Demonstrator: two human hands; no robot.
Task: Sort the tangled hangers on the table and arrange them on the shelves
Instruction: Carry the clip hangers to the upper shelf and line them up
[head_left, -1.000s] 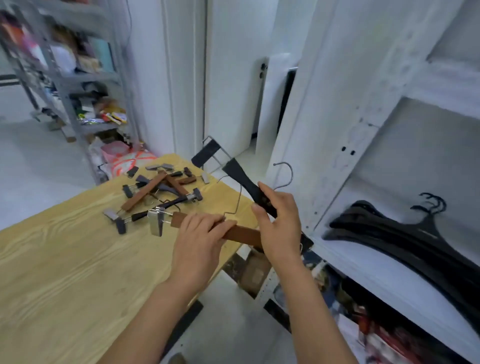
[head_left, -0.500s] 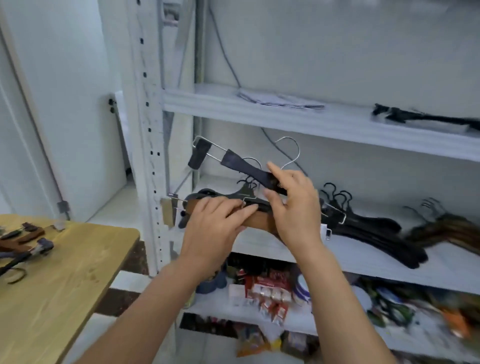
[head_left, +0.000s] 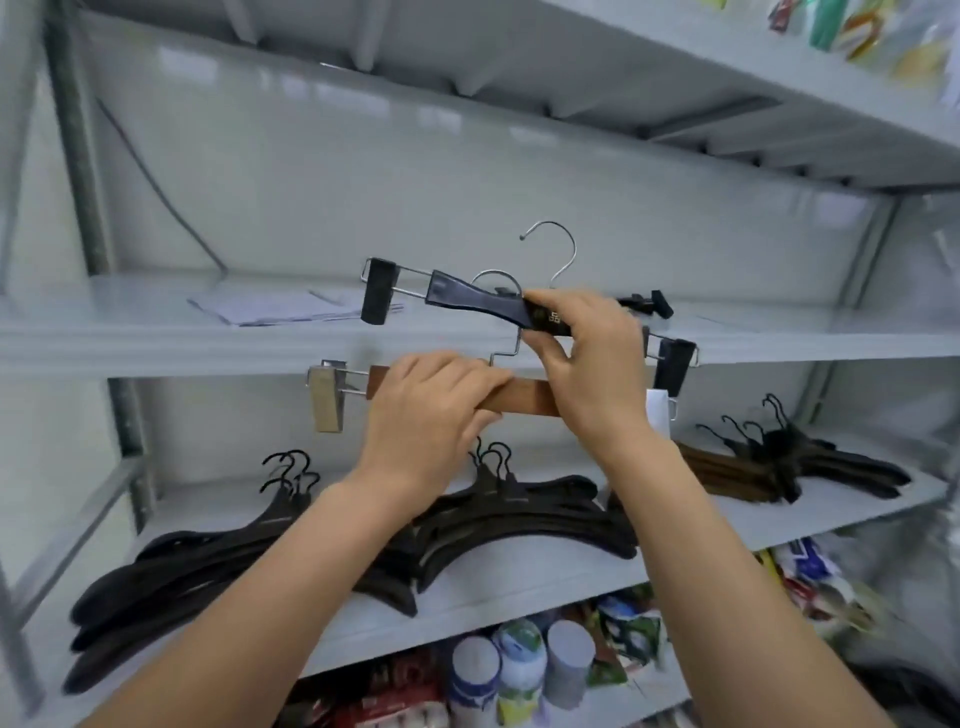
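Two clip hangers held before middle shelf (head_left: 156, 343) edge: left hand (head_left: 431, 410) curled round wooden clip hanger (head_left: 524, 400), level with edge; right hand (head_left: 592, 374) pinched black clip hanger (head_left: 467, 293) just above edge. Black coat hangers (head_left: 519, 514) lay piled below that shelf.

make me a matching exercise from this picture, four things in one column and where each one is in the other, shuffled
Things
1. black clip hanger
2. wooden clip hanger
3. sheets of paper
4. pile of black coat hangers

Places
a. lying on the lower shelf
b. pinched in the right hand
c. lying on the upper shelf
d. gripped by the left hand

Pairs: 1-b, 2-d, 3-c, 4-a
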